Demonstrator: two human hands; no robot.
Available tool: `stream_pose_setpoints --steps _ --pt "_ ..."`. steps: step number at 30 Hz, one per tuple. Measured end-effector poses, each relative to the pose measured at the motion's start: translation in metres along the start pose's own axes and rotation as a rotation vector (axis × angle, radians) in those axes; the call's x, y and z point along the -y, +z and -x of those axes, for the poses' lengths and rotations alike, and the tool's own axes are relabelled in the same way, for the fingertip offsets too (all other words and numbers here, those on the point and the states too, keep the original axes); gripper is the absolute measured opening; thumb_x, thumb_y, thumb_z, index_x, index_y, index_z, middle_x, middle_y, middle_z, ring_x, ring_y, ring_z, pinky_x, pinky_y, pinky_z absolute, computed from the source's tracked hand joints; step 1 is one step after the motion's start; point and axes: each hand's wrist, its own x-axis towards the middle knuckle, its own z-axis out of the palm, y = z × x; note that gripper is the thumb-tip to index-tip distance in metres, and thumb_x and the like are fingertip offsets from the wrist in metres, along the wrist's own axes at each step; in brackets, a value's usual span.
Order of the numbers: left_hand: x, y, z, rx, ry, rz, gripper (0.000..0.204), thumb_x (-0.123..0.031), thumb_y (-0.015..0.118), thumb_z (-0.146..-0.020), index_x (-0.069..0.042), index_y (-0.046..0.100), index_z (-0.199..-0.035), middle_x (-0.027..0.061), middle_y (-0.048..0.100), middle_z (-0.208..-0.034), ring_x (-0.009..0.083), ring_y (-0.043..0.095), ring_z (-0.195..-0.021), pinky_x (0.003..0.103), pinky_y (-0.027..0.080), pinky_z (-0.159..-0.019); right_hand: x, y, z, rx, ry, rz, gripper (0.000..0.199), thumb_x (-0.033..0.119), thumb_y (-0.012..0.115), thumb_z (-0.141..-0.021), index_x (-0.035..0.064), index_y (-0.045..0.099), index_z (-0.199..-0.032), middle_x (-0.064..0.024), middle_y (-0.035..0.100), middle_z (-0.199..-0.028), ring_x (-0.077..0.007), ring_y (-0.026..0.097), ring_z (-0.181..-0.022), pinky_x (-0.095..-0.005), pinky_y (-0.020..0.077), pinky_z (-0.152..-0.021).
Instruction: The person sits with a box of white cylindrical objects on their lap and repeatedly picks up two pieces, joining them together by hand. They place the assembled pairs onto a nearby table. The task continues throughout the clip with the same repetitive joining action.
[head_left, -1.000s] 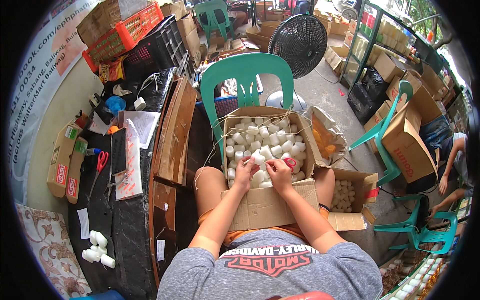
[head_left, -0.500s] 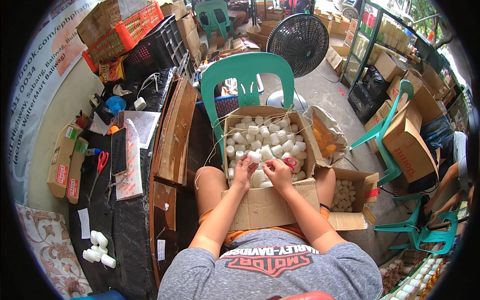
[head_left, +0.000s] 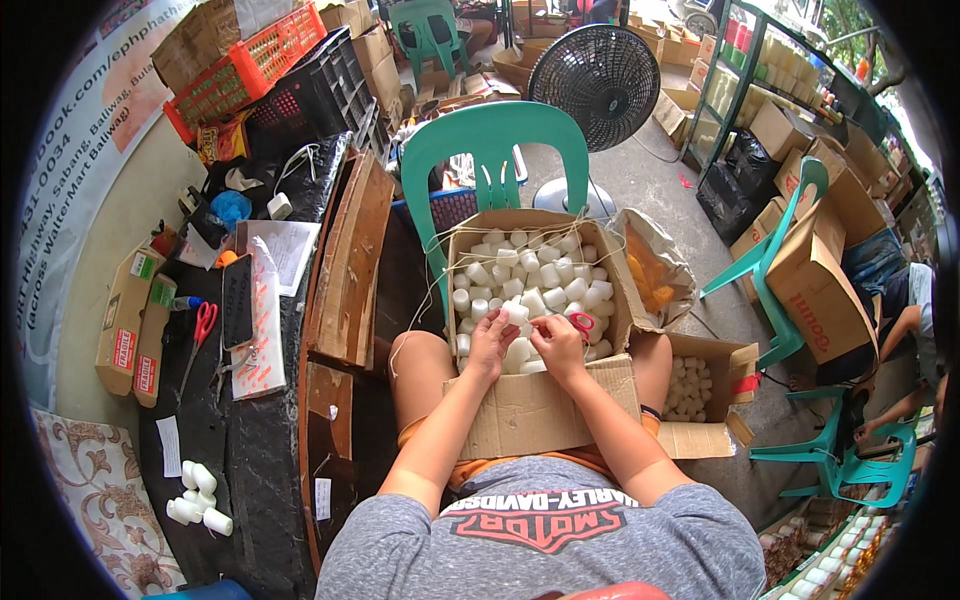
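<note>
On my lap rests an open cardboard box (head_left: 535,410) filled with small white cylinders that look like candles (head_left: 548,274). My left hand (head_left: 488,343) is closed round one small white candle (head_left: 516,313) above the pile. Close beside it, my right hand (head_left: 558,345) has its fingertips pinched together, facing that candle. A red loop handle of scissors (head_left: 582,322) shows at the right hand's knuckles and seems held in it; the blades are hidden. Whether a wick lies between the right fingertips is too small to tell. Thin pale strings (head_left: 470,262) hang over the box's rim.
Left, a black-covered table (head_left: 255,450) bears red scissors (head_left: 205,322), a phone (head_left: 238,300) and several white candles (head_left: 200,497). Ahead stand a green chair (head_left: 495,125) and a fan (head_left: 595,90). Another box of candles (head_left: 690,388) sits right; a person's arm (head_left: 900,400) reaches beyond.
The candle in my left hand has shifted slightly, and both hands stay close together. At the far right, the other person's arms have moved.
</note>
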Motion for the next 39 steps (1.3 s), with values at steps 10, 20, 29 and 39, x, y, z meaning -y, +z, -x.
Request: stream_pose_setpoints --steps 10,20,29,39 --pt "-0.002 0.003 0.003 0.073 -0.006 -0.039 0.035 -0.018 0.063 -0.086 -0.01 0.048 -0.117 0.0029 0.061 -0.1 0.0118 0.059 -0.085 0.027 0.051 -0.079 -0.003 0.0 0.001 -0.049 -0.062 0.03 0.012 0.007 0.065 -0.076 0.0032 0.066 -0.087 -0.0109 0.062 -0.081 -0.0211 0.063 -0.065 -0.0297 0.0504 -0.059" --pt "0.01 0.005 0.008 0.247 0.41 -0.556 0.057 -0.004 0.067 -0.08 -0.009 0.041 -0.131 0.0081 0.051 -0.116 0.0169 0.058 -0.098 0.028 0.052 -0.082 0.027 -0.004 -0.006 -0.105 -0.089 0.042 0.015 0.013 0.066 -0.078 0.0052 0.064 -0.091 -0.0106 0.054 -0.089 -0.0221 0.055 -0.078 -0.0327 0.0469 -0.066" --pt "0.011 0.014 0.018 0.224 0.556 -0.778 0.055 -0.003 0.067 -0.074 -0.012 0.047 -0.124 0.0079 0.048 -0.117 0.0182 0.053 -0.104 0.029 0.052 -0.081 0.057 -0.023 -0.013 -0.012 -0.007 -0.304 0.017 0.007 0.064 -0.08 0.0029 0.06 -0.096 -0.0084 0.061 -0.084 -0.0196 0.06 -0.083 -0.0322 0.0489 -0.071" --pt "0.013 0.01 0.021 0.362 0.584 -0.812 0.021 -0.01 0.066 -0.079 -0.008 0.061 -0.099 0.0093 0.055 -0.105 0.0251 0.054 -0.101 0.034 0.045 -0.083 0.17 -0.082 -0.032 -0.094 -0.604 -0.578 0.01 0.0 0.048 -0.09 0.0021 0.053 -0.099 -0.0174 0.063 -0.099 -0.032 0.061 -0.097 -0.0425 0.0475 -0.087"
